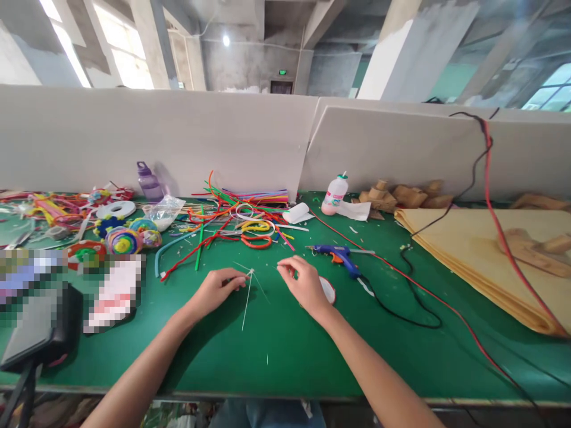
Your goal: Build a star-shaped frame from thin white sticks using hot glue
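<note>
My left hand (222, 289) is closed in a pinch at the small knot where thin strands meet. From that knot a thin white stick (246, 303) slants down, and finer, paler strands spread out to the sides. My right hand (306, 284) is raised slightly to the right, thumb and forefinger pinched together. Whatever is between those fingertips is too fine to make out. Partly hidden behind the right hand lies a white disc with a red rim (329, 290). Further right rests a blue glue gun (339, 255) with an orange trigger.
Coloured pipe cleaners (223, 220) heap at the back middle, near a purple bottle (150, 183). Yarn flowers (125, 238) lie left, with a black device (40, 324) in front. A pink-and-white bottle (335, 193), red cable (428, 291) and brown paper stack (473, 261) occupy the right.
</note>
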Motion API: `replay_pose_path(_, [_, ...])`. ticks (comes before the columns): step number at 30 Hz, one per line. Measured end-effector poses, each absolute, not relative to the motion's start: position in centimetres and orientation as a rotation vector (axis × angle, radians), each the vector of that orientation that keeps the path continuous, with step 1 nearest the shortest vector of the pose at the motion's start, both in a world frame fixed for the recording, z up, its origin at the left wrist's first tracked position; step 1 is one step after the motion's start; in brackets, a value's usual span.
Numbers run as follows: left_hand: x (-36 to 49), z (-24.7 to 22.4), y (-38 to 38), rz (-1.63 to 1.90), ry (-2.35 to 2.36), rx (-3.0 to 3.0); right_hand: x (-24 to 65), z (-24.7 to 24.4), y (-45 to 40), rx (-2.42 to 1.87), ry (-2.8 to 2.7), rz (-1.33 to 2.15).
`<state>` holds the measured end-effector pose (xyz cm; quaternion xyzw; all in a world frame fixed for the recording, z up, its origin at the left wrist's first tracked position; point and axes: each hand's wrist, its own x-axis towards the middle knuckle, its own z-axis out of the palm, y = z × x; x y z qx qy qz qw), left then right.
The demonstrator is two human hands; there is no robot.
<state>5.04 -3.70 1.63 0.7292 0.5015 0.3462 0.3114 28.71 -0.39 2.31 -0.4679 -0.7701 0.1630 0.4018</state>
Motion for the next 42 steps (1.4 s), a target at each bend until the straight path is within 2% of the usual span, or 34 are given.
replay_pose_path(8, [3.2,1.8,-4.3,0.981,1.716,2.045,28.0,2.6,-1.8,-1.175,-2.081,0.377])
replay_pose_path(20, [3.0,0.6,-3.8,0.61,1.505,2.481,28.4,2.7,-2.0,-1.183,-2.395,0.345])
replay_pose_path(27, [2.7,1.2,-4.0,0.678,1.547,2.475,28.7,2.2,-1.9,-1.251,-2.261,0.375])
replay_pose_path(36, [2.4,0.7,-3.7,0.59,1.535,2.514,28.6,2.6,-1.8,-1.222,-2.486,0.65])
replay_pose_path(42, [2.4,0.8,-3.8,0.641,1.533,2.534,28.6,2.6,-1.9,-1.217,-2.508,0.654])
